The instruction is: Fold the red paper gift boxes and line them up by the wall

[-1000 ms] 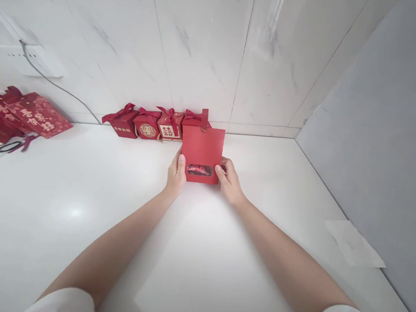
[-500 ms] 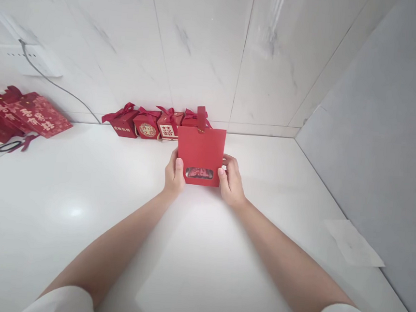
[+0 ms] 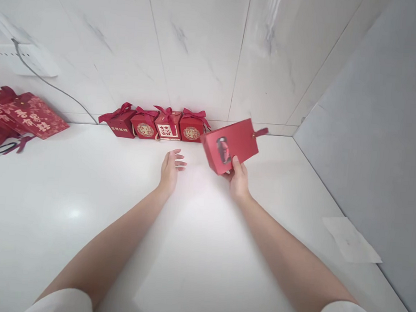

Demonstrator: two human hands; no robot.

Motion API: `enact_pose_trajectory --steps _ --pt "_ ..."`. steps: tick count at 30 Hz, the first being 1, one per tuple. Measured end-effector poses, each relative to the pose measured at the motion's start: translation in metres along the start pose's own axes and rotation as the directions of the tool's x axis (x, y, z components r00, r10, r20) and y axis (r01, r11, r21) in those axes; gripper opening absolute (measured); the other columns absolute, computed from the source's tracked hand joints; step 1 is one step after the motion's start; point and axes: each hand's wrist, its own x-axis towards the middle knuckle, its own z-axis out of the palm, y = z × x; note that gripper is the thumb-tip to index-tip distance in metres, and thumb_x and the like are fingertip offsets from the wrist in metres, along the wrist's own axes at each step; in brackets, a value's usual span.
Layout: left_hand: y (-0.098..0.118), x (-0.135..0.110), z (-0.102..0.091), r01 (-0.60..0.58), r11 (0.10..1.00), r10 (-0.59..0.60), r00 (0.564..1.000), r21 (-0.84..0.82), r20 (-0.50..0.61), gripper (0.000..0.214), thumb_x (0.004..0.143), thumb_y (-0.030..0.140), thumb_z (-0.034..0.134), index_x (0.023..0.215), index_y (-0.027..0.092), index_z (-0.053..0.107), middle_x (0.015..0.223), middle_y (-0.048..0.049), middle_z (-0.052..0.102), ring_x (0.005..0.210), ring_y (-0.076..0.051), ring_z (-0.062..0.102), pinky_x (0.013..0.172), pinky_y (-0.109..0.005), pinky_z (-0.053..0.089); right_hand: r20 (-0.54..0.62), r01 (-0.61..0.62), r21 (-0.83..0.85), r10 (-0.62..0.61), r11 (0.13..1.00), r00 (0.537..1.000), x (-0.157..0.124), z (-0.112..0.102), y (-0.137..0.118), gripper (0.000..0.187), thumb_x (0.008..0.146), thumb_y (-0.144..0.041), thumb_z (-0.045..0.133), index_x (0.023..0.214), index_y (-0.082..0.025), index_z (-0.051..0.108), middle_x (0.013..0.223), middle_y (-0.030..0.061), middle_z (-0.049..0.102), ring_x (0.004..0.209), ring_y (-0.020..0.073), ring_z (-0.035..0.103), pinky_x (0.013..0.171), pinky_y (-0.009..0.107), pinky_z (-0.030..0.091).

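My right hand grips a flat red box by its lower edge and holds it tilted above the white counter. The box has a small window on one face and a red tab at its far right end. My left hand hovers to the left of the box, fingers spread and holding nothing. Behind both hands a row of several small red gift boxes with ribbon bows stands against the marble wall.
Flat red printed packs and black-handled scissors lie at the far left. A white paper sheet rests by the grey wall on the right. A white socket with a cable is on the wall.
My left hand has let go of the red box and opened. My right hand has turned the box sideways and carried it to the right, uncovering the fourth small gift box.
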Motion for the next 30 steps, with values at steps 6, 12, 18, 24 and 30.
enact_pose_trajectory --steps 6,12,18,24,30 --pt "-0.001 -0.002 0.001 -0.044 0.997 0.040 0.997 0.069 0.063 0.045 0.091 0.054 0.041 0.105 0.018 0.064 0.100 -0.0077 0.064 0.069 -0.014 0.063 0.060 -0.026 0.046 0.136 -0.067 0.018 0.064 0.998 0.989 -0.012 0.010 0.004 0.047 0.084 -0.056 0.059 0.119 -0.025 0.056 0.129 0.0067 0.060 0.109 0.0241 0.061 0.073 0.034 0.060" --pt "-0.004 -0.001 0.004 -0.072 0.997 0.074 0.996 -0.029 0.042 0.039 0.083 0.049 0.059 0.104 0.017 0.069 0.101 -0.0072 0.071 0.092 -0.023 0.066 0.080 -0.033 0.052 0.250 0.035 -0.207 0.018 0.978 0.968 -0.019 0.010 0.008 0.045 0.087 -0.056 0.057 0.119 -0.024 0.060 0.128 0.0084 0.060 0.115 0.0268 0.059 0.086 0.039 0.057" --pt "-0.009 -0.001 0.003 -0.078 0.996 0.078 0.997 -0.041 0.008 0.036 0.077 0.035 0.069 0.109 0.018 0.070 0.108 -0.0072 0.072 0.103 -0.027 0.065 0.090 -0.040 0.052 0.365 0.353 -0.353 -0.220 0.866 0.905 -0.020 0.011 0.005 0.039 0.094 -0.050 0.047 0.123 -0.027 0.061 0.129 0.0070 0.058 0.124 0.0245 0.052 0.108 0.042 0.042" --pt "-0.010 0.000 0.005 0.036 0.991 -0.046 0.996 -0.128 -0.078 0.024 0.077 0.028 0.068 0.099 0.017 0.071 0.103 -0.0063 0.074 0.099 -0.027 0.066 0.095 -0.045 0.051 0.421 0.440 -0.472 -0.243 0.764 0.874 -0.026 0.012 -0.002 0.044 0.095 -0.053 0.042 0.125 -0.026 0.060 0.135 0.0092 0.051 0.130 0.0252 0.047 0.110 0.043 0.040" --pt "-0.010 0.000 0.003 0.026 0.993 -0.035 0.996 -0.116 -0.079 0.022 0.078 0.025 0.066 0.099 0.019 0.070 0.107 -0.0061 0.073 0.101 -0.025 0.066 0.094 -0.043 0.052 0.459 0.452 -0.470 -0.227 0.758 0.859 -0.027 0.012 -0.001 0.043 0.096 -0.053 0.041 0.128 -0.029 0.059 0.130 0.0077 0.054 0.133 0.0246 0.043 0.114 0.042 0.036"
